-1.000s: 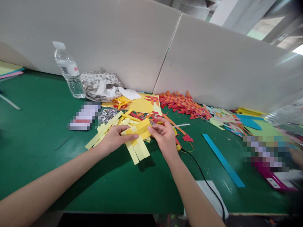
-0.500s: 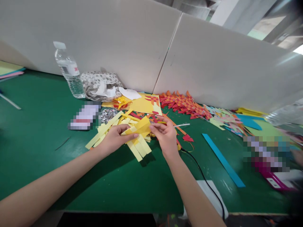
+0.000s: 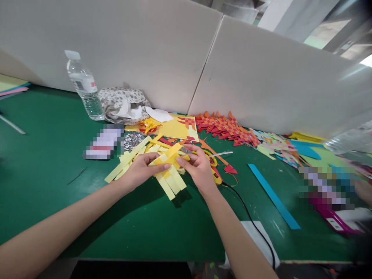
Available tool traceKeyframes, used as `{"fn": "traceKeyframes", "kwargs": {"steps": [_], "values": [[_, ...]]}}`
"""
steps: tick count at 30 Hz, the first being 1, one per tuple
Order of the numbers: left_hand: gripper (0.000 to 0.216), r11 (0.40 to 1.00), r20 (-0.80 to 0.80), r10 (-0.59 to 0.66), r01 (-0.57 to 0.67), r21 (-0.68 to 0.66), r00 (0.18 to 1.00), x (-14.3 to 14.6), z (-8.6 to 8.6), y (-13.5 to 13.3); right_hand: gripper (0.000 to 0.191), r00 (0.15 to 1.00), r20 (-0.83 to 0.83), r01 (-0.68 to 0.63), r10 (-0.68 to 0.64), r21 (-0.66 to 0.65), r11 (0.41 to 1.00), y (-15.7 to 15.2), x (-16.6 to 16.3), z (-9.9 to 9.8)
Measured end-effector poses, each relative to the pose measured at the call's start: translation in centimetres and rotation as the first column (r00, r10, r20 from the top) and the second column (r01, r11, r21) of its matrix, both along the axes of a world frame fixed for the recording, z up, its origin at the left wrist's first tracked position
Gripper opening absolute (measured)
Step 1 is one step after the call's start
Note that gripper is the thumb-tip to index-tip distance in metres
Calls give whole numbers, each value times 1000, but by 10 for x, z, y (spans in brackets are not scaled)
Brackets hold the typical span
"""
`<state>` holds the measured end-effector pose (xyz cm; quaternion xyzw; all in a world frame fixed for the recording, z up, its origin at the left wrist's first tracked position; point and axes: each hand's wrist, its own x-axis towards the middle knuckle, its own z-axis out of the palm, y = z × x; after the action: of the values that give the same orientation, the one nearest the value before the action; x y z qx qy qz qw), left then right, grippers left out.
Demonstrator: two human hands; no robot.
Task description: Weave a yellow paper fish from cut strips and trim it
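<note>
Both my hands hold a woven piece of yellow paper strips (image 3: 170, 172) just above the green table (image 3: 52, 155). My left hand (image 3: 139, 170) pinches its left side, thumb on top. My right hand (image 3: 199, 166) grips the right end of a darker yellow strip, fingers closed. Pale yellow strip ends hang down toward me. Under the hands lies a pile of loose yellow strips (image 3: 129, 159) with some red and orange scraps. Yellow-handled scissors (image 3: 213, 161) lie just right of my right hand.
A water bottle (image 3: 84, 87) and a patterned cloth (image 3: 123, 102) stand at the back by the white boards. Finished red-orange woven fish (image 3: 225, 126) and pastel ones (image 3: 274, 147) lie right. A blue strip (image 3: 271, 195), a black cable (image 3: 252, 223) and a yellow sheet (image 3: 177, 128) lie nearby.
My right hand has slid down and left along the darker yellow strip, pressing it closer into the weave. The left hand has kept its hold in place.
</note>
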<state>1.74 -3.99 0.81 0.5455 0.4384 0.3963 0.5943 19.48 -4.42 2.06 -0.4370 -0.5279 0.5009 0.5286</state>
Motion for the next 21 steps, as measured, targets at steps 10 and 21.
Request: {"fn": "traceKeyframes", "kwargs": {"steps": [10, 21], "values": [[25, 998, 76, -36, 40, -40, 996, 0, -3, 1, 52, 995, 21, -98, 97, 18, 995, -5, 0, 1], [29, 999, 51, -25, 27, -40, 998, 1, 0, -1, 53, 998, 9, -55, 55, 13, 998, -3, 1, 1]]}}
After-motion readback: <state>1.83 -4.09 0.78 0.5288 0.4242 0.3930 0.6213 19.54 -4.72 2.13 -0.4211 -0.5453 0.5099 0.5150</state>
